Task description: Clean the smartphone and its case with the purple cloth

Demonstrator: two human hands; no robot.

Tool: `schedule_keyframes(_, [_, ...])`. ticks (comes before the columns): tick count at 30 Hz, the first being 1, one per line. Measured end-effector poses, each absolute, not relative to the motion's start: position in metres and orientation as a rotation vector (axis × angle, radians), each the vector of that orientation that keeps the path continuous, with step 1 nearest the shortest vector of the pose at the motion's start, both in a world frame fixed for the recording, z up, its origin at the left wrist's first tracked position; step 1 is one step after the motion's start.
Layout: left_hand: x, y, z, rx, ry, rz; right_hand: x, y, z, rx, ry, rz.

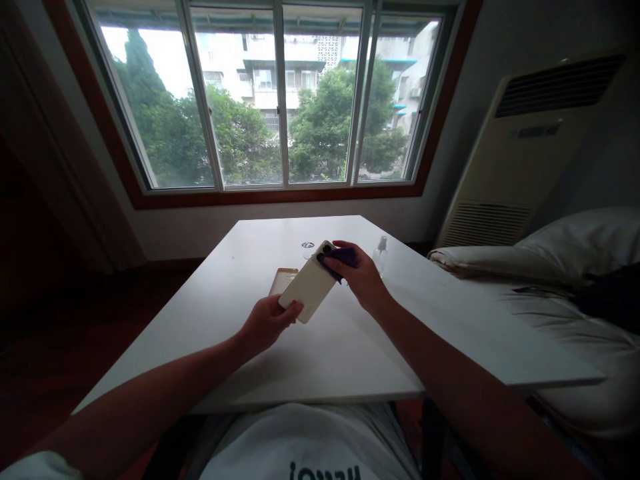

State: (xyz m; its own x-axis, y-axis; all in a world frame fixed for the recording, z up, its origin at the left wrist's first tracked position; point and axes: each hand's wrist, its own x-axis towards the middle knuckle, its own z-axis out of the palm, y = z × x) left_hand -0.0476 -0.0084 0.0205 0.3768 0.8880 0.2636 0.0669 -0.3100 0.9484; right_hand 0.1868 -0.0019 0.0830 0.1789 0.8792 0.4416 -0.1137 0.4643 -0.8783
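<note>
A pale phone (pixel 311 287) is held tilted above the white table, its back and dark camera lenses facing me. My left hand (pixel 270 321) grips its lower end, thumb on the back. At the upper end, my right hand (pixel 363 277) is closed on a dark purple cloth (pixel 345 256), which touches the phone beside the lenses. Behind the phone, partly hidden by it, a clear phone case with a tan edge (pixel 283 277) lies on the table. A clear spray bottle (pixel 381 253) stands right of my right hand.
The white table (pixel 230 257) has a small dark round mark or item (pixel 307 245) near its far side. Beyond it is a window with a brown frame (pixel 280 195). On the right are a tall air conditioner (pixel 530 147) and a pale cushioned seat (pixel 550 247).
</note>
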Motion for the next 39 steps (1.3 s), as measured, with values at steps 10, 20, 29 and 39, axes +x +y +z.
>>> schedule_keyframes(10, [-0.048,-0.019,0.027,1.898,0.722,0.930,0.179,-0.001,0.079,-0.775,-1.135,0.844])
schedule_keyframes(20, [-0.042,-0.021,0.032,1.468,0.548,0.825,0.170,-0.010,0.074,-0.808,-1.160,0.732])
schedule_keyframes(29, [-0.044,-0.024,0.032,1.109,0.321,0.503,0.156,-0.022,0.072,-0.788,-1.367,0.575])
schedule_keyframes(39, [-0.039,-0.028,0.032,1.216,0.447,0.609,0.156,-0.034,0.074,-0.713,-1.717,0.322])
